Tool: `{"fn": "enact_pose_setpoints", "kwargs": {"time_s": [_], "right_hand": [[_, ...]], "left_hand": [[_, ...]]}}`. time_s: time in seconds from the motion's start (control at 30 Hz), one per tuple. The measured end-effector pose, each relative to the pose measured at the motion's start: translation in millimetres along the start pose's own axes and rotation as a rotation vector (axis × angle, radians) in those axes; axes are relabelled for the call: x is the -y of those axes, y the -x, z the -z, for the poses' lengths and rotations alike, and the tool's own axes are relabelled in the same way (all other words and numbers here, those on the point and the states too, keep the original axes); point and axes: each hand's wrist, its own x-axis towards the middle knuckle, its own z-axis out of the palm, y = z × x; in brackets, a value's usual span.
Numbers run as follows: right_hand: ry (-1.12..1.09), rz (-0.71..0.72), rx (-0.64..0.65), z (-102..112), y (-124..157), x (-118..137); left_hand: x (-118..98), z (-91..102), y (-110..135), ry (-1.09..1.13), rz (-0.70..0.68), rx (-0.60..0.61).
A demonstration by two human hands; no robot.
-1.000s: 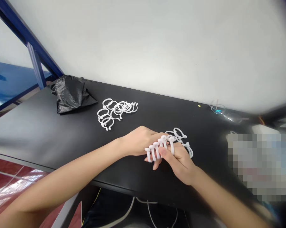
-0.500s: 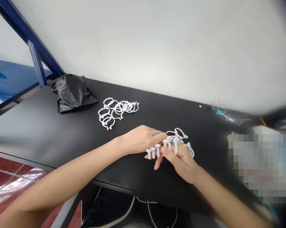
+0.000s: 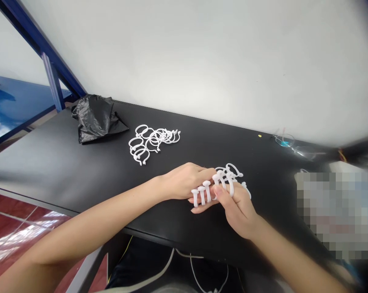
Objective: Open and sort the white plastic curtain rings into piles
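Right hand (image 3: 240, 207) has white rings (image 3: 207, 191) threaded on its fingers above the tabletop (image 3: 159, 219), thumb clamping the row; left hand's (image 3: 185, 179) grip is hidden at the far side, can't tell if it's closed on one. Risk: fingers dip or thumb eases, end rings likely slide off the fingertips. Knobbed ends could also snag neighbours.

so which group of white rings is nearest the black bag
The loose pile just right of the black bag; the other group is on and beside the right hand.
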Motion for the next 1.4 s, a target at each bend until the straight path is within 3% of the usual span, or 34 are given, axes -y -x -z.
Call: {"fn": "enact_pose_setpoints", "kwargs": {"time_s": [0.17,0.4,0.5,0.6,0.7,0.93,1.13,1.27,1.4], "right_hand": [[0.122,0.109,0.002,2.9,-4.3,-1.5],[-0.122,-0.111,0.047,2.3,-5.7,-9.9],[-0.179,-0.190,-0.011,0.2,-6.4,-10.9],[-0.222,-0.181,-0.132,0.1,-8.3,-10.7],[-0.257,-0.189,-0.193,1.4,-10.0,-11.0],[-0.156,-0.236,-0.040,4.8,-10.8,-9.9],[-0.289,-0.215,-0.054,1.3,-7.8,-8.9],[-0.303,-0.187,-0.106,-3.8,-2.7,-10.8],[-0.254,-0.170,-0.115,-3.3,-2.6,-11.2]], "left_hand": [[-0.9,1.3,0.5,0.087,0.106,-0.035],[-2.0,11.0,-0.7,0.079,0.128,0.029],[0.1,12.5,-0.7,0.048,0.120,0.013],[3.5,13.5,0.0,-0.056,0.118,-0.066],[6.2,13.7,0.0,-0.209,0.106,-0.064],[10.1,10.9,-1.9,-0.428,-0.002,0.047],[7.8,12.6,-2.7,-0.205,0.067,0.132],[3.6,11.6,-3.9,0.005,0.095,0.121],[2.6,11.6,-4.3,0.011,0.095,0.115]]}}
